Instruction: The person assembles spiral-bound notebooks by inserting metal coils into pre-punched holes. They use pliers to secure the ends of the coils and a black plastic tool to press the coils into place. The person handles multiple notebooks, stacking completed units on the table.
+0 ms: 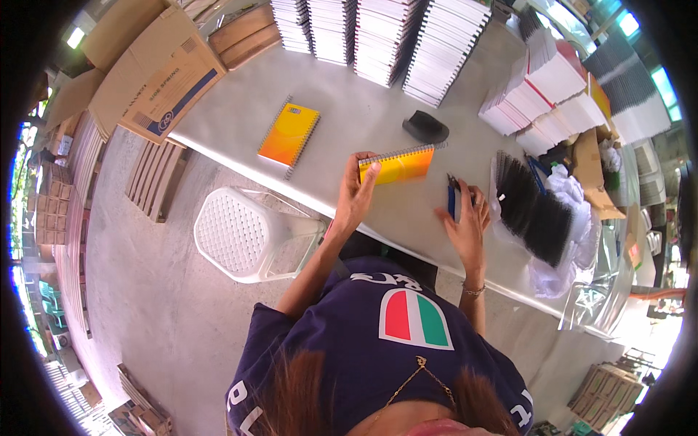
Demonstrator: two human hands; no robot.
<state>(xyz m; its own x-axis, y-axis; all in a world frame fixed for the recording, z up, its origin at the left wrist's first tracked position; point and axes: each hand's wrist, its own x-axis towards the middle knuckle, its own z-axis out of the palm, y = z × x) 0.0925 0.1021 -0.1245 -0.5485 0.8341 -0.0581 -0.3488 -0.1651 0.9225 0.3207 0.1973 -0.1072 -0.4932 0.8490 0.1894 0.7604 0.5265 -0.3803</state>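
My left hand [355, 190] grips a yellow-orange spiral notebook [403, 166] by its left end, thumb on the cover. The notebook is tilted up over the table, its coil edge on top, and a bit of coil juts out past the right end. In my right hand [467, 231] is a pair of blue-handled pliers [451, 198], jaws pointing away from me, a little right of the notebook. Another yellow-orange spiral notebook [290, 135] lies flat on the table to the left. A black object like a computer mouse [425, 128] sits just beyond the held notebook.
Tall stacks of spiral-bound books [445, 51] line the table's far side. Piled paper blocks [542, 91] stand at right, near a bundle of black coils [534, 211] on white plastic. A cardboard box [171, 80] is at far left; a white stool [240, 234] stands beside the table [349, 109].
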